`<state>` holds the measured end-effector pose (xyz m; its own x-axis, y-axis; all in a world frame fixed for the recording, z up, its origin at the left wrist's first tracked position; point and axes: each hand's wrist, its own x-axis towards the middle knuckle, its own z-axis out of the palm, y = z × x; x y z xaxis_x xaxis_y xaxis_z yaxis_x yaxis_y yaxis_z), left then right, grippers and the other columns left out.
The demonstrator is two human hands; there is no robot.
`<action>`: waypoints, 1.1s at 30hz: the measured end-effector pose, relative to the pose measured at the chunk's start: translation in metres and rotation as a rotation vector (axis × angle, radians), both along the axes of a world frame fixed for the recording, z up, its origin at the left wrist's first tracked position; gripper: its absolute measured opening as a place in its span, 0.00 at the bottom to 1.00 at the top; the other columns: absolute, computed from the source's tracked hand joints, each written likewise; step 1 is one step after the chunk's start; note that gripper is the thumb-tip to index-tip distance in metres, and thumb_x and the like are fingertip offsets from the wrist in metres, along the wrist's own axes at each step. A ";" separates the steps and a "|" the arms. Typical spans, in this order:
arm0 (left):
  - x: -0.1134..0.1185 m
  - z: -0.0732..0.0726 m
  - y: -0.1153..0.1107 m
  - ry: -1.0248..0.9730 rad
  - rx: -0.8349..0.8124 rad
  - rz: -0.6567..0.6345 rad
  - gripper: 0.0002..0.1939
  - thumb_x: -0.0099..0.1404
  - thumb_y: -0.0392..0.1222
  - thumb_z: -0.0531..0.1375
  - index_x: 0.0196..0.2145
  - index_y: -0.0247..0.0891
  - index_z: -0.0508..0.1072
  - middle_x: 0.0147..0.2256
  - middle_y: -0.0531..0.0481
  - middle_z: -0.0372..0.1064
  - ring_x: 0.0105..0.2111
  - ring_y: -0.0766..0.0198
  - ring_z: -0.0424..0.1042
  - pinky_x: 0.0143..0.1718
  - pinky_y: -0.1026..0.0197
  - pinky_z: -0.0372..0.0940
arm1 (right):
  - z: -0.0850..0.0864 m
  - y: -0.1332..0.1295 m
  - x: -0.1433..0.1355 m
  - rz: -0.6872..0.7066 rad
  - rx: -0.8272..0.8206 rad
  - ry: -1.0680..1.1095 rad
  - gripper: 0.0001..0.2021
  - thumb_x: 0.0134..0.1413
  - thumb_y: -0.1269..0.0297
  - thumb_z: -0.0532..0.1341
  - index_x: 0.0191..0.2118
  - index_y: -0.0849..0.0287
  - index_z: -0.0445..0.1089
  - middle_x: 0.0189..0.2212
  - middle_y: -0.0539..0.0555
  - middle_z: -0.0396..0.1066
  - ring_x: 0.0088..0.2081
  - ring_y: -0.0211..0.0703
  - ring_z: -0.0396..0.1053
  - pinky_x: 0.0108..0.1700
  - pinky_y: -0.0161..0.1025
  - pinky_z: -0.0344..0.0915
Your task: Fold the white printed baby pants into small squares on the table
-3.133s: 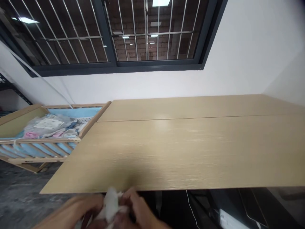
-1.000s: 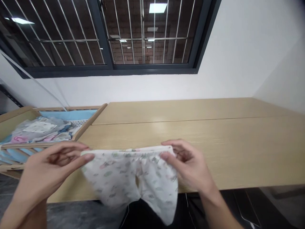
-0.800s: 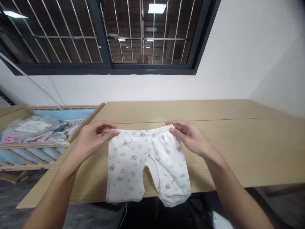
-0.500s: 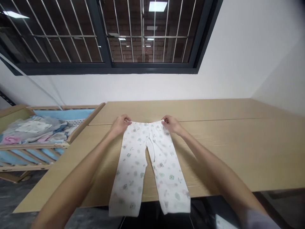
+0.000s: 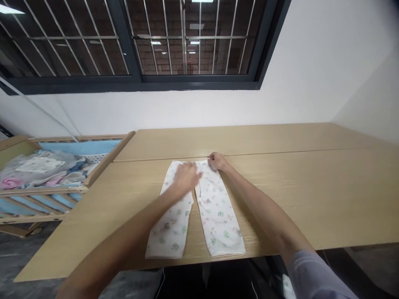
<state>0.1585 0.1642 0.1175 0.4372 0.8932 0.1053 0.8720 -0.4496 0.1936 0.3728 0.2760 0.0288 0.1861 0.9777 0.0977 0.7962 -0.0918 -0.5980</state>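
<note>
A pair of white baby pants (image 5: pixel 218 211) with a small green and grey print lies spread on the wooden table (image 5: pixel 280 187), legs pointing toward me. My right hand (image 5: pixel 216 162) pinches the right corner of the waistband. Blurred by motion, my left hand (image 5: pixel 187 176) is over the upper part of the pants, near the middle of the waist, covering some of the fabric there. Its fingers are too smeared to show whether they are apart or closed.
To the left stands a wooden crib (image 5: pixel 87 182) with blue lining, holding a pile of clothes and clear plastic bags (image 5: pixel 40 166). Beyond the table are a white wall (image 5: pixel 174 110) and a dark-framed barred window (image 5: pixel 193 83). The table's front edge is close to me.
My left hand has let go of the left waistband corner and moved right, over the pants. The pants have shifted away from me, their leg ends now lying on the table. My right hand keeps its pinch.
</note>
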 end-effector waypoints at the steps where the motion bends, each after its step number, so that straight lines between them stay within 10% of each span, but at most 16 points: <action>1: 0.010 -0.001 -0.027 0.014 -0.036 -0.069 0.21 0.70 0.55 0.55 0.44 0.34 0.75 0.42 0.38 0.76 0.45 0.48 0.74 0.50 0.49 0.64 | 0.000 0.000 0.001 -0.008 -0.009 0.005 0.07 0.54 0.67 0.63 0.40 0.58 0.73 0.39 0.55 0.78 0.39 0.43 0.74 0.39 0.35 0.64; 5: 0.040 -0.014 -0.125 0.135 -0.252 -0.467 0.31 0.68 0.64 0.51 0.34 0.33 0.78 0.29 0.39 0.77 0.31 0.46 0.77 0.37 0.47 0.69 | 0.002 0.001 0.007 -0.023 -0.042 0.028 0.06 0.54 0.62 0.64 0.35 0.58 0.74 0.37 0.55 0.79 0.40 0.45 0.75 0.40 0.35 0.64; 8: 0.049 -0.026 -0.160 0.154 -0.294 -0.521 0.27 0.68 0.60 0.53 0.37 0.32 0.79 0.33 0.37 0.79 0.33 0.46 0.78 0.37 0.46 0.69 | 0.003 0.000 0.011 -0.005 -0.060 0.042 0.06 0.52 0.61 0.65 0.32 0.57 0.74 0.35 0.54 0.78 0.39 0.44 0.74 0.39 0.35 0.63; 17: 0.035 -0.021 -0.155 -0.003 -0.323 -0.464 0.15 0.68 0.44 0.53 0.31 0.35 0.76 0.31 0.40 0.77 0.29 0.54 0.75 0.34 0.53 0.65 | 0.024 -0.009 0.001 0.024 -0.026 0.127 0.07 0.51 0.67 0.66 0.36 0.59 0.70 0.33 0.53 0.76 0.33 0.39 0.72 0.34 0.32 0.63; 26: -0.054 0.003 -0.156 -0.660 -0.590 -0.062 0.20 0.69 0.52 0.52 0.22 0.41 0.65 0.19 0.55 0.67 0.23 0.66 0.68 0.25 0.64 0.57 | 0.074 -0.015 -0.060 0.121 0.062 0.252 0.13 0.50 0.67 0.67 0.42 0.58 0.67 0.31 0.49 0.73 0.30 0.37 0.69 0.31 0.32 0.62; 33: -0.117 -0.008 -0.171 -0.654 -0.579 0.183 0.25 0.68 0.59 0.52 0.20 0.41 0.66 0.19 0.53 0.67 0.22 0.65 0.64 0.26 0.63 0.56 | 0.067 0.007 -0.134 0.144 0.145 0.248 0.12 0.48 0.67 0.64 0.41 0.58 0.67 0.32 0.50 0.72 0.35 0.42 0.70 0.36 0.35 0.63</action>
